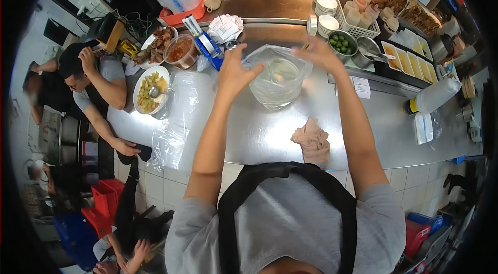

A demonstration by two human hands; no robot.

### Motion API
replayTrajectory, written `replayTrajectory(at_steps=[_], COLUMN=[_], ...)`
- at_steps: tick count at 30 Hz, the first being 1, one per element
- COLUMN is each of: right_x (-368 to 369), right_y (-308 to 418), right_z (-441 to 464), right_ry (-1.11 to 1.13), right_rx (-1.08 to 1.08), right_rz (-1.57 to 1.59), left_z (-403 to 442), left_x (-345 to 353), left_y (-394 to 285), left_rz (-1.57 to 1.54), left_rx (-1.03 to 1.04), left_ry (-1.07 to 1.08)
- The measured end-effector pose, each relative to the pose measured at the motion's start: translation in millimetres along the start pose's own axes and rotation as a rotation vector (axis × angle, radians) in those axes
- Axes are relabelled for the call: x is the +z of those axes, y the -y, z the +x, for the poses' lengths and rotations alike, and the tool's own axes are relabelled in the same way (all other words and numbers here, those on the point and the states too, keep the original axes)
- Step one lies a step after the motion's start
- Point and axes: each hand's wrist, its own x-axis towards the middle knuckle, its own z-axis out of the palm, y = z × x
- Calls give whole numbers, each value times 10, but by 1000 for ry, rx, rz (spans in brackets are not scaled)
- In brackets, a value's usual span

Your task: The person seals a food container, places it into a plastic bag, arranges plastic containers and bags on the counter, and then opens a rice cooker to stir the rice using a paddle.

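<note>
A clear plastic bag (275,99) stands on the steel counter in front of me, with a round clear container (282,73) inside it. What the container holds is hard to make out through the film. My left hand (236,73) is at the bag's left side, thumb and fingers apart, the thumb close to the plastic. On the other side, my right hand (322,57) is by the bag's upper right edge. Its fingers are smeared by motion, and I cannot tell whether they grip the plastic. A crumpled beige cloth (311,140) lies nearer to me.
Left of the bag are a blue tape dispenser (207,48), a tub of red sauce (180,51), a food plate (139,99) and plastic sheets (184,110). Limes in a bowl (342,43), stacked cups (327,24) and squeeze bottles (360,10) stand right. A person (101,74) leans at the counter's left end.
</note>
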Motion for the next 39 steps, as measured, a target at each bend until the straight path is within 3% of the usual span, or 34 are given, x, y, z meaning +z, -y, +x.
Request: replayTrajectory(at_steps=[2,4,6,8,10,13,15,16,18,20,22,23,24,25,26,27,28,29,30,32,34,35,36,37,39], right_x=[114,-74,-232,-290,-345,-409,-497,-507,-504,-541,-567,-577,-568,-545,-508,-441,-359,-299,-273,-397,-595,-693,-801,-850,-697], right_y=[-656,-102,277,479,681,806,733,714,701,874,979,1081,1216,1355,1421,1383,1291,1176,956,858,1025,959,856,770,365], right_z=[198,72,-195,-353,-421,-659,-750,-726,-647,-605,-595,-662,-731,-807,-856,-873,-864,-832,-722,-479,-354,-354,-364,-369,-511], right_ry=[241,314,179,178,162,301,670,676,411,386,146,120,116,201,288,289,314,336,334,318,596,598,558,503,402], right_rx=[-166,-123,-149,-84,-56,126,120,121,50,87,-323,-171,-172,-450,-724,-715,-793,-868,-791,-716,-192,-190,-219,-241,-310], right_rz=[-594,-560,-303,-326,-361,-359,-441,-441,-348,-442,-521,-434,-432,-431,-424,-423,-655,-890,-1029,-1169,-1097,-1095,-695,-297,-257], left_z=[28,60,39,-81,-83,-176,-236,-218,-122,-6,134,134,125,120,103,71,53,62,89,231,338,352,317,251,2], left_x=[78,-49,-208,-188,-311,-522,-653,-641,-591,-627,-806,-933,-1036,-1093,-1121,-1121,-1062,-947,-836,-844,-989,-1060,-1072,-1035,-723], left_y=[66,86,90,260,159,90,12,59,130,87,-101,-239,-364,-500,-644,-713,-674,-582,-483,-240,-87,-31,71,214,385], left_rz=[61,-1,-152,-474,-457,-358,-324,-324,-497,-444,-391,-398,-405,-404,-327,-248,-252,67,391,538,396,424,423,50,-719], left_rx=[-57,-8,-108,-302,-306,-146,-248,-253,-250,-173,-81,-147,-215,-215,128,468,466,578,683,670,481,443,440,262,-37], left_ry=[92,95,43,103,92,203,658,658,435,345,239,102,-31,-27,62,152,158,205,245,293,318,224,229,227,160])
